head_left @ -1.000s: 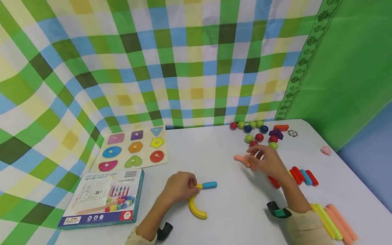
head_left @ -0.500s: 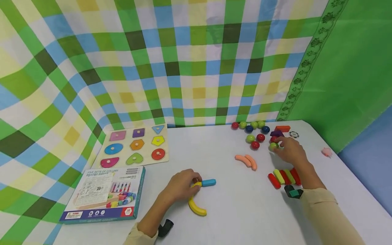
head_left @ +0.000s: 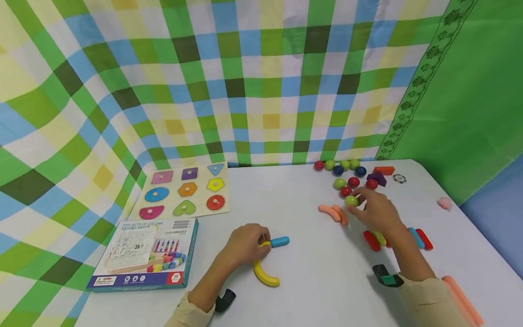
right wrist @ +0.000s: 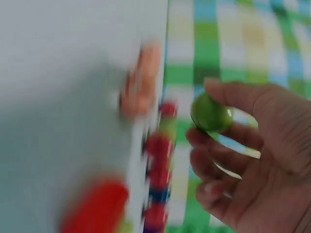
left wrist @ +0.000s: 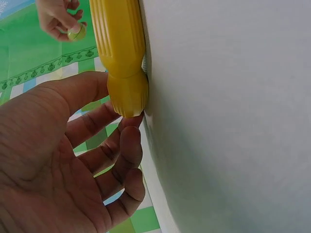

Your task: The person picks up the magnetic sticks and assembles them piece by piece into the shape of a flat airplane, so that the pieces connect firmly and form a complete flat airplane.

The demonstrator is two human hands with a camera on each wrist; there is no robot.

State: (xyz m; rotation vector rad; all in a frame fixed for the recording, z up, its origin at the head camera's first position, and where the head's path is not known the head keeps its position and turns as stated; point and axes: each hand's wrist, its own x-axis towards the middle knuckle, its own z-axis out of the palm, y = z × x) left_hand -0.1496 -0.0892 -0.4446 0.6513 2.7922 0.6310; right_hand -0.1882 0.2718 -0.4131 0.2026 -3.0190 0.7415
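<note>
My left hand (head_left: pixel 247 244) pinches the end of a yellow, curved, banana-like toy (head_left: pixel 266 275) lying on the table. In the left wrist view its ribbed end (left wrist: pixel 127 94) sits between thumb and fingers. A short blue stick (head_left: pixel 279 241) lies just beyond the fingertips. Thumb and fingers of my right hand (head_left: pixel 377 211) hold a small green toy ball (right wrist: pixel 210 112), a crease down its side, seen against the checked cloth in the right wrist view. Two orange-pink toy sausages (head_left: pixel 329 212) lie left of this hand.
Red, green and dark blue balls (head_left: pixel 353 182) cluster at the back right beside a purple block (head_left: pixel 377 178) and an orange block (head_left: pixel 384 170). Coloured sticks (head_left: pixel 423 239) lie under the right forearm. A shape puzzle board (head_left: pixel 181 190) and a toy box (head_left: pixel 143 254) stand left.
My right hand has left the sausages, reached to the balls at the back right and come back left with a green ball. The left hand stays at the yellow toy.
</note>
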